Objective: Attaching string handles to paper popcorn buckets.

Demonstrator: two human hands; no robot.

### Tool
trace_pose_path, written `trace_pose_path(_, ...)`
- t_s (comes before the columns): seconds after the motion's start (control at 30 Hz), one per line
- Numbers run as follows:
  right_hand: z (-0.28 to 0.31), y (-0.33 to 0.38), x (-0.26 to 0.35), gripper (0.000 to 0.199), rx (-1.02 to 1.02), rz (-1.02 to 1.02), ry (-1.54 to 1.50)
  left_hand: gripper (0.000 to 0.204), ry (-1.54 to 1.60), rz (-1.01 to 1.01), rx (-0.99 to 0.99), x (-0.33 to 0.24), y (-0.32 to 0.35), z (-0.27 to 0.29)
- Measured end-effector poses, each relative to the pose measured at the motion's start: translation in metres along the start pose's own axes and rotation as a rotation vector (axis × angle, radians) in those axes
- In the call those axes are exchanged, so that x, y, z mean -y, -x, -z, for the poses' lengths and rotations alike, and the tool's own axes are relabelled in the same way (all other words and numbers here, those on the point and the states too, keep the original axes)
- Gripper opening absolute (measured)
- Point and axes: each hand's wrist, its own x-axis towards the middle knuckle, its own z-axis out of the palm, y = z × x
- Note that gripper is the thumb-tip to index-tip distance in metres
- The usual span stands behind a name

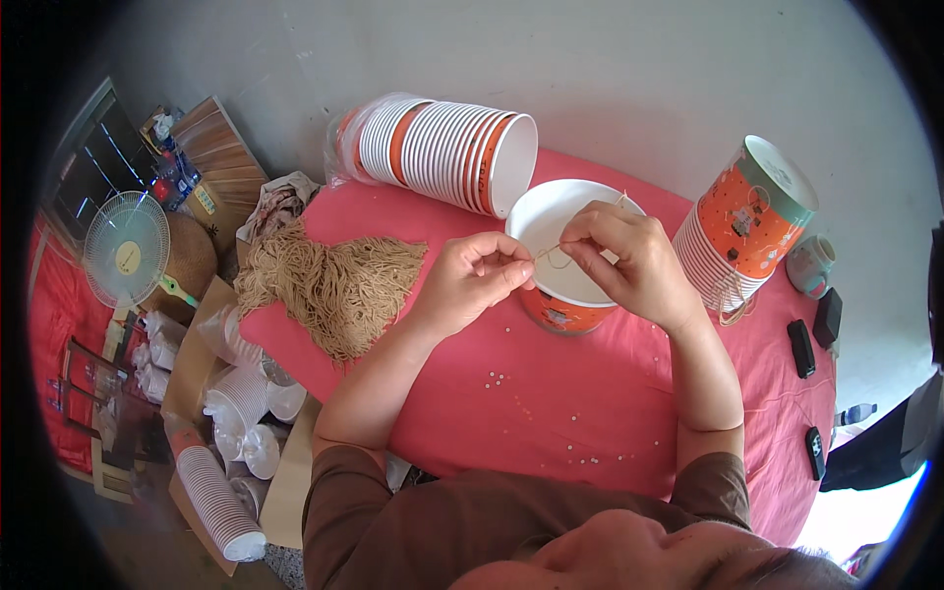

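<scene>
your left hand [479, 280]: pinching cord [551, 253]. your right hand [626, 258]: pinching same cord, above tub [562, 315]. strings [334, 285]: left of tub. stack [733, 231]: right of tub.

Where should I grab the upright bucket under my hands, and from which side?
Probably pinch the near rim of the bucket, coming from your own side: it stands upright and open, its near wall faces you, and the lying bucket stack sits close at its far left.
</scene>
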Motion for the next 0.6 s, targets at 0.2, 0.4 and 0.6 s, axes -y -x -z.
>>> trace_pose_path(0.2,-0.008,-0.001,0.004,0.007,0.016,0.055,-0.064,0.009,0.1,-0.035,0.039,0.006,0.0,0.0)
trace_pose_path(0.4,-0.018,-0.001,0.004,0.007,0.008,0.053,-0.081,0.011,0.025,-0.034,-0.007,0.007,0.004,-0.008)
trace_pose_path(0.6,-0.021,0.001,0.003,0.007,0.019,0.017,-0.048,0.014,0.138,0.037,0.045,0.003,0.003,-0.003)
